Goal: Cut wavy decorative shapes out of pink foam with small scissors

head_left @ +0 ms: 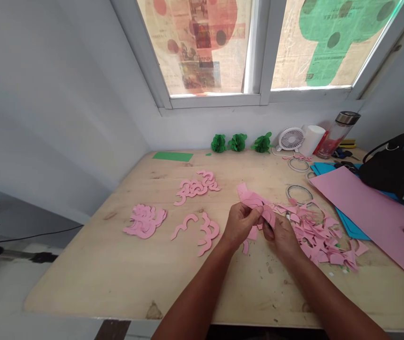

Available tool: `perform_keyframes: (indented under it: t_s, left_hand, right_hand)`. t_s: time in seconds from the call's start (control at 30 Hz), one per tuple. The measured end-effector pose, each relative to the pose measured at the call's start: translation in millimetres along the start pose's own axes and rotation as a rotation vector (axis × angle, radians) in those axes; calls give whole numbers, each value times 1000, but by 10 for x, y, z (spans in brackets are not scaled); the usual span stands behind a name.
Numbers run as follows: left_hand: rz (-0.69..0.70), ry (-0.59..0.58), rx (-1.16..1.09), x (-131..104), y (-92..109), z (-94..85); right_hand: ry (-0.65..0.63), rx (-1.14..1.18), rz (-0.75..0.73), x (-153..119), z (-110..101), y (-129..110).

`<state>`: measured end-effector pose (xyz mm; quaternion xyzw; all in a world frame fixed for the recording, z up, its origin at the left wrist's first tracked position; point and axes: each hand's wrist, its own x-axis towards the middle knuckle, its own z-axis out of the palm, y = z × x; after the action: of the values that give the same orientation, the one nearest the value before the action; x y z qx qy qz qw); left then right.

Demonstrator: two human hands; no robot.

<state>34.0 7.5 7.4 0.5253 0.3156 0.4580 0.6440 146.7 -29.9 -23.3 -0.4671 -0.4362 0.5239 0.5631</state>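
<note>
My left hand (239, 224) is closed on a strip of pink paper (249, 196) with curved lines drawn on it, held above the table. Close beside it, my right hand (282, 236) is closed around what look like scissors (269, 224); only small dark bits show between the fingers and the paper. Left of my hands lie wavy pink cut-outs: a heap (197, 188), a stack (144, 221), a single curved strip (184, 225) and a scalloped group (208, 233). Pink scraps (320, 236) are piled right of my right hand.
On the wooden table (117, 278) are a green strip (172, 156), three green paper figures (237, 142), a small white fan (291, 139), a glass bottle (338, 134), tape rings (299, 193), a large pink sheet (368, 212), blue sheets (350, 222) and a black bag (395, 172).
</note>
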Motion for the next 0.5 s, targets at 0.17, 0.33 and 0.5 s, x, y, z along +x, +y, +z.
perform_keyframes:
  t_s: [0.17,0.33,0.5]
  left_hand:
    - [6,118,-60,-13,-6,8]
    - [-3,119,-68,-25,38,60]
    - [22,115,-33,-41,24,74]
  right_hand:
    - [11,34,39,-28,22,-32]
    - [-4,89,58,-26,23,-43]
    - [-6,114,84,-23,21,-33]
